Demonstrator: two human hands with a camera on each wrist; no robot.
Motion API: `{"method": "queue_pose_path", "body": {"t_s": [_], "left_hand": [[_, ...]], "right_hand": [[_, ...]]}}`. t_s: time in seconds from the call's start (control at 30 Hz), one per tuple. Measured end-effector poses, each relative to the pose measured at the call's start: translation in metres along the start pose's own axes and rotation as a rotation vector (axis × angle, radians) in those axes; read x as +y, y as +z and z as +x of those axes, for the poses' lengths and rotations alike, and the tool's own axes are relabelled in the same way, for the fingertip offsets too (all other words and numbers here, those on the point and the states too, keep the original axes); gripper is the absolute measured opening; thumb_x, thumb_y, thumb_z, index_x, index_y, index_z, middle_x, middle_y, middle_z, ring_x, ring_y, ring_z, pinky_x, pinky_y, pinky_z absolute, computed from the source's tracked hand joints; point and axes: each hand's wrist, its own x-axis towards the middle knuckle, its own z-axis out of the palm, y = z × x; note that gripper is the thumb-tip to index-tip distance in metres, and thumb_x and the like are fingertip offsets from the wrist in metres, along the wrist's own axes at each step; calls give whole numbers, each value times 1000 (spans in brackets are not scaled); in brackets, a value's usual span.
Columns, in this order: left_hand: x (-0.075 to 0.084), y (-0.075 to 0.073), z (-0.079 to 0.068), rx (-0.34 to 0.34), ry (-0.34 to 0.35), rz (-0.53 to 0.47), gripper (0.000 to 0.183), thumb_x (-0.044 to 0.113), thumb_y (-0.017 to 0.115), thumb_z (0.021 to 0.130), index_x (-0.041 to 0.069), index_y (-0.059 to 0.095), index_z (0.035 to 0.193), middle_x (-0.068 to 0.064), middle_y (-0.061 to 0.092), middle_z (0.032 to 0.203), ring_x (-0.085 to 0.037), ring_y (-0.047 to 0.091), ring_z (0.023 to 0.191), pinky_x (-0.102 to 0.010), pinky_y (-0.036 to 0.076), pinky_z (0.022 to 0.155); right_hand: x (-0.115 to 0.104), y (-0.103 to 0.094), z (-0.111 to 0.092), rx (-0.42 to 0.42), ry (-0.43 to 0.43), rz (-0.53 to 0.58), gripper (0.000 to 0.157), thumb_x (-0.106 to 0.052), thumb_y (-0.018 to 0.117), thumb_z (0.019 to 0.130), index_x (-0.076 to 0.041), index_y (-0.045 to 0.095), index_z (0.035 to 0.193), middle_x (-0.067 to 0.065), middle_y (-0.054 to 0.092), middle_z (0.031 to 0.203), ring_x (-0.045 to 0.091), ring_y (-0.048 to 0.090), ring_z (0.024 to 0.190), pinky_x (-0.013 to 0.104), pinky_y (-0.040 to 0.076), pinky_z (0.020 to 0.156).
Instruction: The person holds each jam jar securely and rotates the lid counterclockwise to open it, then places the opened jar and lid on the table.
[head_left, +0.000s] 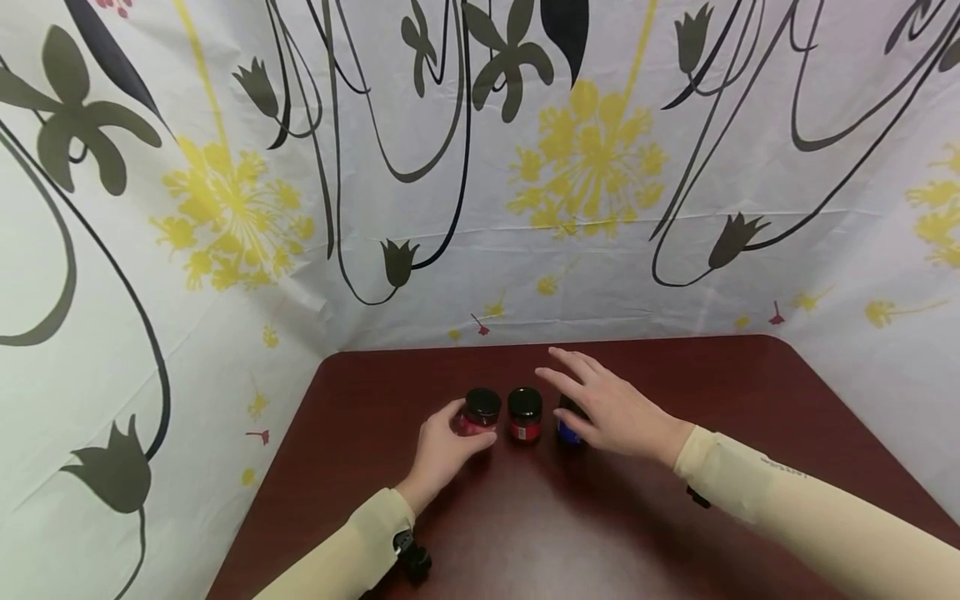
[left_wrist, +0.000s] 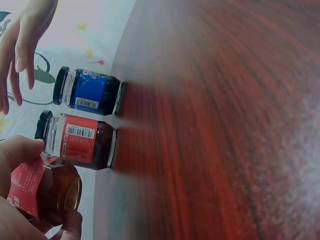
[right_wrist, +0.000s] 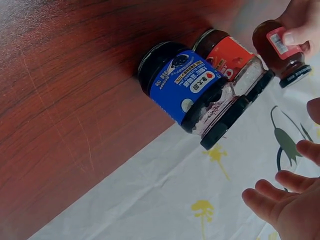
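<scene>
My left hand [head_left: 438, 450] grips a small glass jar [head_left: 482, 405] with a black lid, a pink-red label and amber-brown contents, thumb on one side and fingers on the other. In the left wrist view this jar is tilted compared with the two beside it, and its glass base shows. Just right of it stands a jar with a red label [left_wrist: 80, 140], upright on the table. Beyond that is a blueberry jam jar [right_wrist: 182, 87] with a blue label, also upright. My right hand [head_left: 618, 408], fingers spread and holding nothing, hovers by the blue-labelled jar and partly hides it in the head view.
The jars are on a dark red-brown wooden table [head_left: 525, 533] with rounded far corners. A white cloth [head_left: 480, 200] printed with flowers hangs behind the table and along both sides. The red-labelled and blue-labelled jars stand close together.
</scene>
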Motion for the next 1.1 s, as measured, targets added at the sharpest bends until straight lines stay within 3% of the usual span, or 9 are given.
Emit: {"method": "queue_pose_path", "body": {"t_s": [0.13, 0.6, 0.83, 1.1], "left_hand": [[4, -2, -1, 5, -1, 11, 65, 52, 77, 62, 30, 55, 119, 11, 60, 104, -9, 56, 93, -35, 48, 78], [4, 0, -3, 7, -8, 36, 64, 53, 77, 62, 29, 56, 118, 11, 59, 101, -10, 57, 89, -29, 50, 70], [5, 2, -5, 23, 0, 28, 64, 51, 78, 62, 24, 58, 117, 9, 59, 103, -11, 57, 90, -30, 50, 72], [13, 2, -6, 46, 30, 34, 61, 53, 76, 63, 27, 59, 115, 13, 58, 103, -7, 55, 90, -28, 50, 72]], "right_hand": [[-1, 2, 1, -7, 26, 23, 66, -41, 54, 87, -34, 21, 143, -4, 11, 149, 16, 21, 132, 35, 42, 89], [-3, 2, 2, -35, 87, 74, 64, -43, 52, 89, -37, 19, 143, -5, 18, 147, 14, 22, 131, 37, 40, 92], [-5, 4, 0, -26, 100, 106, 60, -43, 52, 88, -32, 27, 142, -3, 25, 145, 14, 26, 130, 38, 39, 92], [-7, 4, 1, -2, 103, 146, 60, -42, 54, 88, -33, 29, 141, -6, 29, 142, 10, 30, 127, 38, 38, 94]]}}
